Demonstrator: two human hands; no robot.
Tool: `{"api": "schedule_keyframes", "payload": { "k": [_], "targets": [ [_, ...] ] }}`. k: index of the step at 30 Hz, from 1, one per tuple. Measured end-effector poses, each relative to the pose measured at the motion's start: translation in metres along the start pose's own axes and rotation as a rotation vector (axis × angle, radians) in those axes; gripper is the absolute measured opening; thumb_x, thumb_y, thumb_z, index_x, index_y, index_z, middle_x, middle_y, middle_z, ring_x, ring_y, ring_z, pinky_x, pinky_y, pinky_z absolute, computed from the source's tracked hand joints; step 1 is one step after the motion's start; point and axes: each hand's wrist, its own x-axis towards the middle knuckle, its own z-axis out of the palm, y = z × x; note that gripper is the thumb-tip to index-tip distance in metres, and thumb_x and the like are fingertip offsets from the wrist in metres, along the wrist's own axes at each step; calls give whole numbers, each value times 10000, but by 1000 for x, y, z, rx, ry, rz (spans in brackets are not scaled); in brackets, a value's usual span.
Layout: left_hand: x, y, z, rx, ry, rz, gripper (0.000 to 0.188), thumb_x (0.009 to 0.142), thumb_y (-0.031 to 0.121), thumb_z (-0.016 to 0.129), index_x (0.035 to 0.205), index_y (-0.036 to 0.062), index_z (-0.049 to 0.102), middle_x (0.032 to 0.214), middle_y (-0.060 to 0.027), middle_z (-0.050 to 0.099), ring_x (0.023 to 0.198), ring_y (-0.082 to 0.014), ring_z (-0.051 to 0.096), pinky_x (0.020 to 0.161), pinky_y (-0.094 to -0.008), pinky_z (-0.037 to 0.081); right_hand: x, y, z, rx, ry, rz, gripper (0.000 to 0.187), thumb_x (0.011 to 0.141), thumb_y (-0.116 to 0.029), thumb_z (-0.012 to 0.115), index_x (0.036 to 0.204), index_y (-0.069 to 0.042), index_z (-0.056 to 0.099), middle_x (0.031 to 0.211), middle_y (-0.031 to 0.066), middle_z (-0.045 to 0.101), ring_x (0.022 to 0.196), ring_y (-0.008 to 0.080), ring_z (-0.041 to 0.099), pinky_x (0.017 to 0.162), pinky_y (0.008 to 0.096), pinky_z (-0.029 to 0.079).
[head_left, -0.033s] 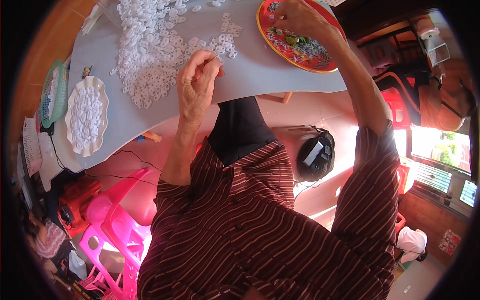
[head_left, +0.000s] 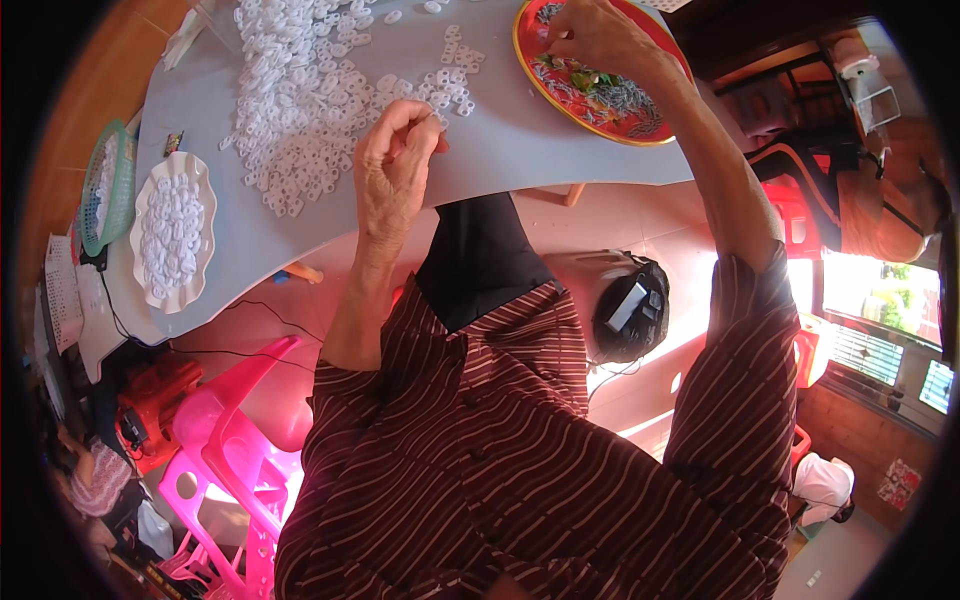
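My left hand [head_left: 393, 165] hovers over the near edge of the grey table [head_left: 470, 165], thumb and fingers pinched together. What they hold, if anything, is too small to make out. Right by it spreads a large heap of small white plastic oval pieces with holes [head_left: 300, 120]. Over on the right, my right hand [head_left: 600, 40] reaches into a red plate with a yellow rim [head_left: 523, 60]. Its fingers are bent and closed at the tips among small grey metal-looking bits [head_left: 615, 98]; anything between them is hidden.
At the table's left stand a white wavy-edged dish [head_left: 205, 230] of white pieces and a green basket [head_left: 122, 190]. Below are a pink plastic chair [head_left: 225, 430] and a black bag [head_left: 635, 325]. Other people sit at far right and lower left.
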Motion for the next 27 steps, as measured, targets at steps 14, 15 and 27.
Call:
{"api": "schedule_keyframes", "payload": {
  "k": [14, 15, 27],
  "targets": [
    [0, -1, -1, -63, 16, -14, 66, 827, 64, 544, 820, 0, 558, 689, -32, 573, 635, -87, 545, 610, -226, 428, -1, -44, -47, 393, 124, 498, 76, 689, -55, 609, 705, 19, 616, 595, 153, 573, 524, 175, 545, 527, 325, 447],
    [-1, -2, -1, -87, 13, -24, 65, 825, 62, 542, 815, 0, 558, 685, -29, 573, 638, -85, 543, 616, -222, 427, -2, -59, -46, 400, 121, 488, 76, 689, -55, 609, 705, 19, 616, 595, 153, 573, 524, 175, 545, 527, 325, 447],
    [0, -3, -4, -99, -65, -42, 88, 841, 88, 544, 807, 6, 540, 668, 14, 523, 644, -47, 477, 594, -199, 393, -12, -151, 15, 1872, 386, 418, 148, 864, -74, 609, 1002, -23, 612, 806, 3, 614, 703, 62, 545, 674, 207, 466]
  ]
}}
